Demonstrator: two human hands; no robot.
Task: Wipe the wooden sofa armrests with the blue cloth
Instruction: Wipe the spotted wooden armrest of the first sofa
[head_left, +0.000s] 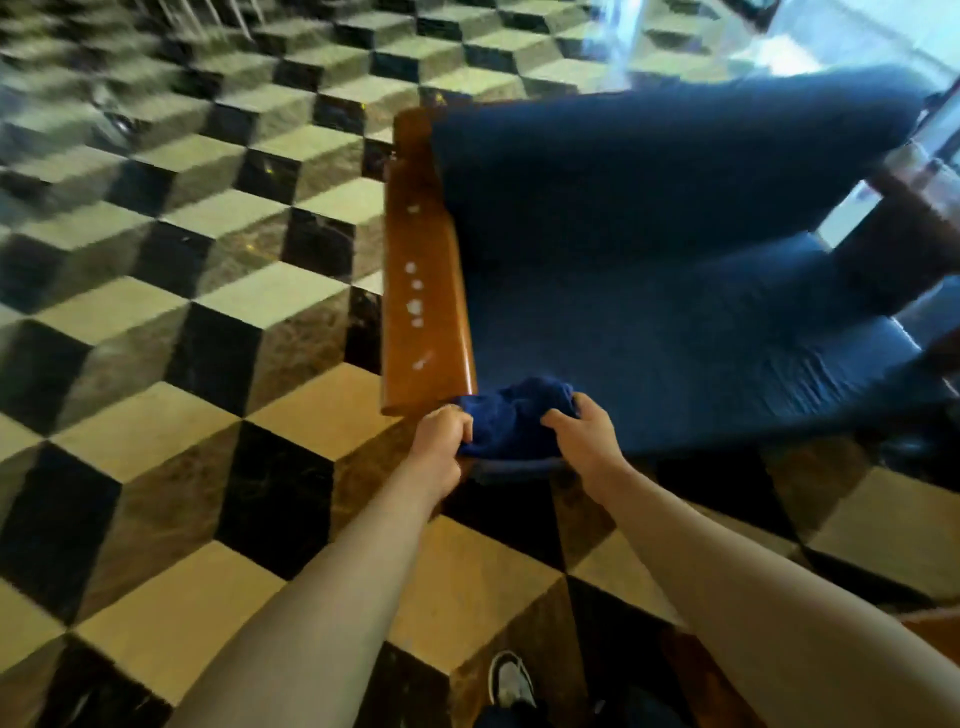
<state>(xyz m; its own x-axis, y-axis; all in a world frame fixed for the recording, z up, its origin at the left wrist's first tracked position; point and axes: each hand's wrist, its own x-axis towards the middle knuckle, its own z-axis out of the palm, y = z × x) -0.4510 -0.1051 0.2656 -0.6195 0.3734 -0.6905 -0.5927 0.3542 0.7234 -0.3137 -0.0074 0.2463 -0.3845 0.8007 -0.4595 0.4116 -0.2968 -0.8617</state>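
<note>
Both hands, left hand (441, 434) and right hand (584, 431), grip the bunched blue cloth (511, 423) at the wooden armrest's (423, 291) near end; fingertips buried in fabric, arms outstretched, far armrest cropped.

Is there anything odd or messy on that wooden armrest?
Yes. The wooden armrest carries a scattered line of pale whitish spots along its top, which stand out against the brown wood. The left hand and right hand hold the blue cloth bunched at its near end.
</note>
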